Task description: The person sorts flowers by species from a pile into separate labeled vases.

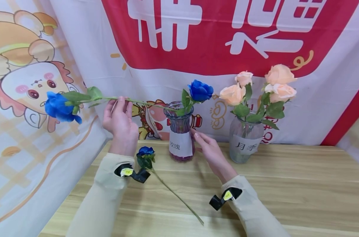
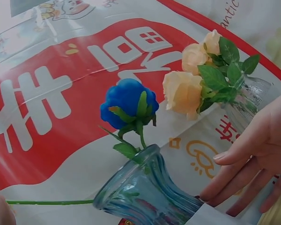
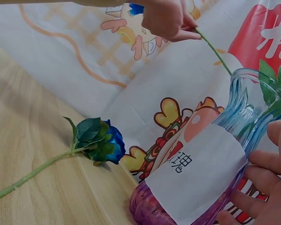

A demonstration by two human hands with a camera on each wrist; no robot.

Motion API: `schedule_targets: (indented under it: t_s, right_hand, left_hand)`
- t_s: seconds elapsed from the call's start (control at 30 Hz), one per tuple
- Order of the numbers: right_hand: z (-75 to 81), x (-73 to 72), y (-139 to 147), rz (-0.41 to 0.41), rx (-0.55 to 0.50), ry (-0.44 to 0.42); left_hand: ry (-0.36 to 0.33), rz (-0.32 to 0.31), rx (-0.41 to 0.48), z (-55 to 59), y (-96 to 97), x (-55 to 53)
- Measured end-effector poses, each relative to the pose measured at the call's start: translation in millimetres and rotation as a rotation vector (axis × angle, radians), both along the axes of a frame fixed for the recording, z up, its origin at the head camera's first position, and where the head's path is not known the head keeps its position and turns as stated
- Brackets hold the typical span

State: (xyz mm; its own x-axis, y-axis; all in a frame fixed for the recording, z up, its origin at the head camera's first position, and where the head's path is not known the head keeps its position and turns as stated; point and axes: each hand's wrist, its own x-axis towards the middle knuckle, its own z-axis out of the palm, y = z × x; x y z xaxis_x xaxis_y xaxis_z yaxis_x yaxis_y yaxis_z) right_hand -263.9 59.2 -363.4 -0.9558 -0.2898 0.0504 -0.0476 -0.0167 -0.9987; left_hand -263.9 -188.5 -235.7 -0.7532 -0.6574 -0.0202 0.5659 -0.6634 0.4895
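My left hand [image 1: 121, 120] pinches the green stem of a blue rose [image 1: 62, 107], held almost level with its bloom out to the left. The stem's far end reaches the rim of a blue-and-purple glass vase [image 1: 180, 123] with a white paper label. Another blue rose [image 1: 200, 90] stands in that vase, leaning right. Beside the vase, the fingers of my right hand [image 1: 210, 151] are extended along its right side, fingertips right at the glass, as the right wrist view also shows [image 3: 267, 178]. A third blue rose [image 1: 145, 154] lies on the table, its stem pointing toward the front.
To the right stands a clear glass vase [image 1: 238, 154] with a label and several peach roses [image 1: 280, 75]. Behind the wooden table [image 1: 286, 184] hangs a red and white printed cloth [image 1: 215, 42]. A cartoon-printed cloth [image 1: 25, 158] covers the left side.
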Motion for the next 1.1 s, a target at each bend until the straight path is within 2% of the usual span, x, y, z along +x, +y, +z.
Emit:
schedule_targets:
  t_s: [0.27,0.6,0.73,0.9,1.0,1.1]
  right_hand:
    - [-0.2,0.0,1,0.002,-0.003,0.0]
    - [0.5,0.1,2,0.005,-0.006,0.003]
    - [0.8,0.8,2,0.007,-0.011,0.008]
    - [1.3,1.0,2,0.01,-0.009,0.011]
    - [1.4,0.8,2,0.007,-0.01,0.01]
    - [1.5,0.9,2,0.003,-0.011,0.01]
  left_hand:
    - [-0.014,0.044,-0.106,-0.9,25.6,-12.9]
    - [-0.065,0.033,-0.237,-15.3,56.5,-30.5]
    - [-0.141,-0.019,-0.312,-26.1,67.5,-35.0]
    - [-0.263,-0.061,-0.483,-39.3,74.6,-37.3]
    - [-0.32,-0.089,-0.579,-44.5,74.3,-36.5]
    - [-0.384,-0.157,-0.676,-49.1,71.6,-31.8]
